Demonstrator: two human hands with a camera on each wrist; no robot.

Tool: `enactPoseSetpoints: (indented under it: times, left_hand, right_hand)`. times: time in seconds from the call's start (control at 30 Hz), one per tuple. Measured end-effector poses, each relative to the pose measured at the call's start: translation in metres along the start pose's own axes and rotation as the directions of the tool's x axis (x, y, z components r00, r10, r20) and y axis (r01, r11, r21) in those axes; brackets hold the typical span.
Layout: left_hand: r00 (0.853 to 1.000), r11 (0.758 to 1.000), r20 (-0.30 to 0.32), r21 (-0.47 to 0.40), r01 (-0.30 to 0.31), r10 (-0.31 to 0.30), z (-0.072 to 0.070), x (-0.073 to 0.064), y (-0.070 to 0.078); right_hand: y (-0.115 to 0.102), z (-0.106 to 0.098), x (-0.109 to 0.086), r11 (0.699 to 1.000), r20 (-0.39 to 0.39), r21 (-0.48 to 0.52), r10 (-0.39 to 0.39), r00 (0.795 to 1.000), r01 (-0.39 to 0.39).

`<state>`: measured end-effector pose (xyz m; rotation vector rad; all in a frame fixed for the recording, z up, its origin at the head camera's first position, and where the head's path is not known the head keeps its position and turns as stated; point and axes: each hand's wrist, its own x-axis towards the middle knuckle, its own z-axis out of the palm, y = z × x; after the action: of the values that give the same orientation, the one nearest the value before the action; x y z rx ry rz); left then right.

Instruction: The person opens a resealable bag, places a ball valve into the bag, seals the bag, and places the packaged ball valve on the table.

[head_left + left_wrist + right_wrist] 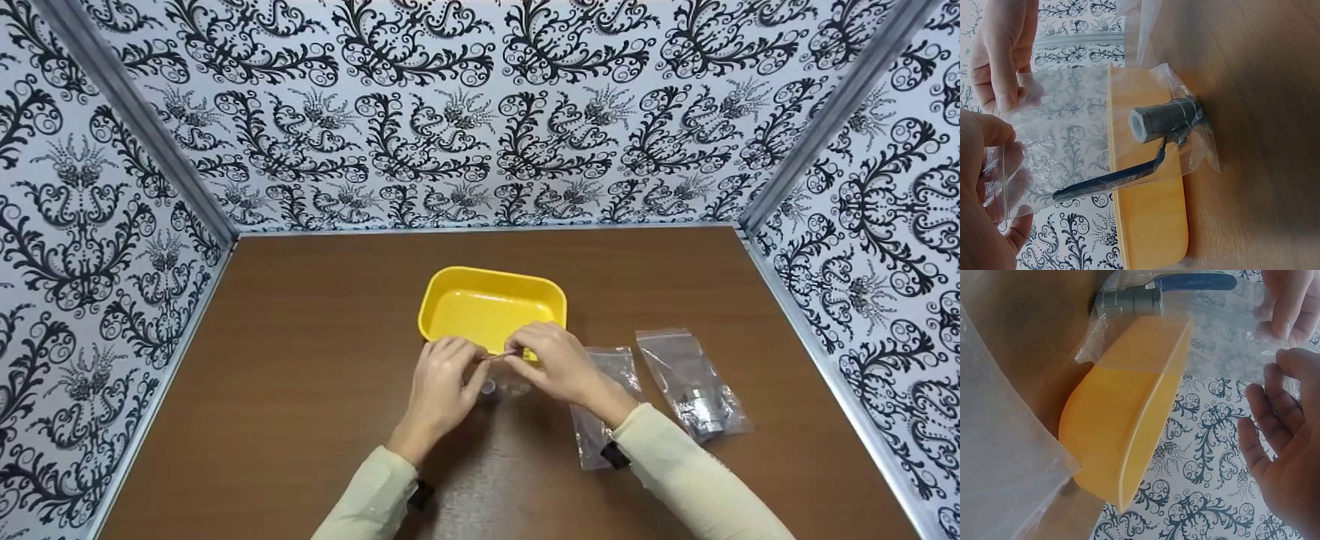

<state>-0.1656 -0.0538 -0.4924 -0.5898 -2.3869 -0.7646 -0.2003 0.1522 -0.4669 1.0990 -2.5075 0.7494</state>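
Between my two hands hangs a clear zip bag [1072, 107], its zip edge at my fingertips. Inside, low in the bag, sits a metal ball valve [1157, 121] with a blue lever handle [1196, 281]. My left hand [442, 379] pinches one side of the bag's top between thumb and fingers. My right hand [551, 360] pinches the other side with thumb and index finger, the other fingers loosely bent in the right wrist view. Both hands are at the near rim of a yellow tray [480, 311], and the bag hangs on its near side.
Right of the hands, a clear zip bag [619, 367] lies partly under the right forearm. Farther right lies another zip bag [667, 360] with a shiny metal fitting [705, 412] inside. Patterned walls [465, 135] enclose the brown table [300, 337] at the back and sides.
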Motion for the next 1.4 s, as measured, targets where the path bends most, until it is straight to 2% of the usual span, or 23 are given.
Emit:
enactPoseSetpoints:
  times: [0.13,0.27,0.57,0.8,1.07,1.4]
  left_hand:
    - [1.000,1.000,-0.006,-0.003,-0.001,0.001,0.000,0.000,0.000]
    - [1.000,1.000,-0.009,-0.010,0.004,-0.004,0.000,-0.001,-0.001]
    - [1.000,1.000,0.011,-0.015,0.020,-0.020,-0.001,-0.002,-0.001]
    - [1.000,1.000,-0.012,-0.021,0.008,-0.008,-0.002,-0.002,-0.002]
    - [1.000,0.998,-0.011,0.065,-0.015,0.016,-0.003,0.001,0.001]
    - [0.994,0.988,0.061,0.120,-0.098,0.091,-0.003,0.015,0.017]
  right_hand:
    - [0.000,-0.005,0.000,0.999,0.022,0.035,0.029,0.999,-0.030]
    - [0.002,-0.008,-0.001,0.997,0.013,0.041,0.068,0.998,-0.069]
    - [0.004,-0.010,-0.004,0.994,0.040,0.050,0.092,0.995,-0.094]
    - [0.005,-0.014,-0.006,0.989,0.007,0.040,0.143,0.990,-0.143]
    - [0.003,-0.011,-0.007,0.990,0.002,0.020,0.140,0.990,-0.140]
    - [-0.001,-0.009,-0.005,0.998,-0.004,0.034,0.053,0.999,-0.053]
